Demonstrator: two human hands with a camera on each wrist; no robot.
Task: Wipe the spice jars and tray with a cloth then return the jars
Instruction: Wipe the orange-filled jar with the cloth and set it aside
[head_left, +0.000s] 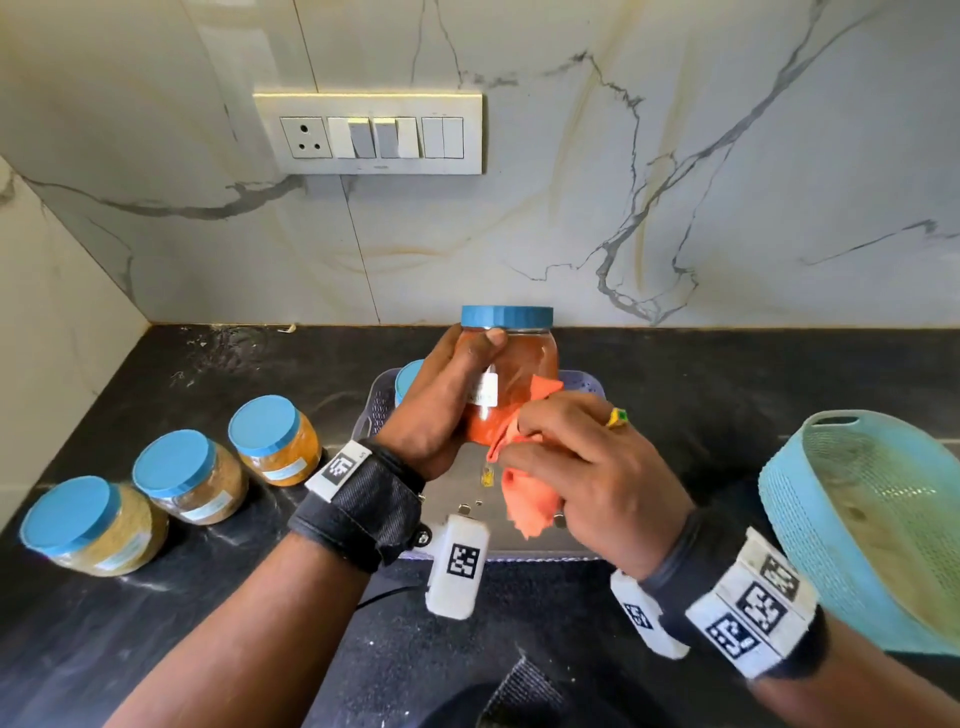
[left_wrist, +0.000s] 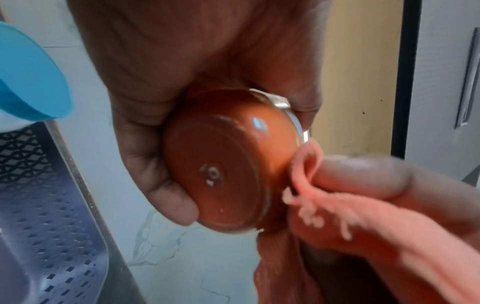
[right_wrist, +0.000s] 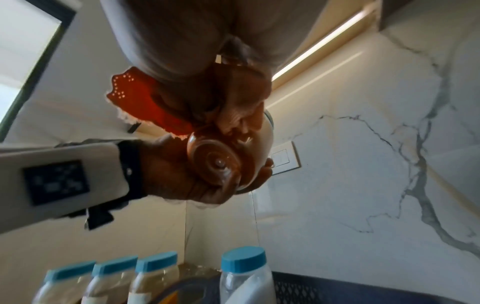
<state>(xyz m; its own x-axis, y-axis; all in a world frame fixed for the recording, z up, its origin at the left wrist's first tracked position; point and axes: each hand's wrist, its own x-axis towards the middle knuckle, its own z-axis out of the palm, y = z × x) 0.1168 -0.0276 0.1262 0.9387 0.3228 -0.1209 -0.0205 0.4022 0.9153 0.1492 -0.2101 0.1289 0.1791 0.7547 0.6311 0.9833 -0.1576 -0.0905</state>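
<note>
above the tray (head_left: 582, 382), left grip (head_left: 436, 405) clasps jar (head_left: 514, 364), right grip (head_left: 582, 467) pinches cloth (head_left: 524, 499).

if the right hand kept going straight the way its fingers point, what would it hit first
Probably the red-filled clear jar with the blue lid. The right hand already presses the orange cloth on its side, while the left hand grips it.

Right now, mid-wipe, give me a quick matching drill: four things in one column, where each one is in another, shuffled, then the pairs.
Things:
1. red spice jar
2. orange cloth
3. three yellow-brown spice jars
4. teal basket

Places:
A. held by right hand
B. on counter, far right
C. held by left hand above the tray
D. in a row on counter, left of tray

Pairs: 1-C, 2-A, 3-D, 4-B
</note>
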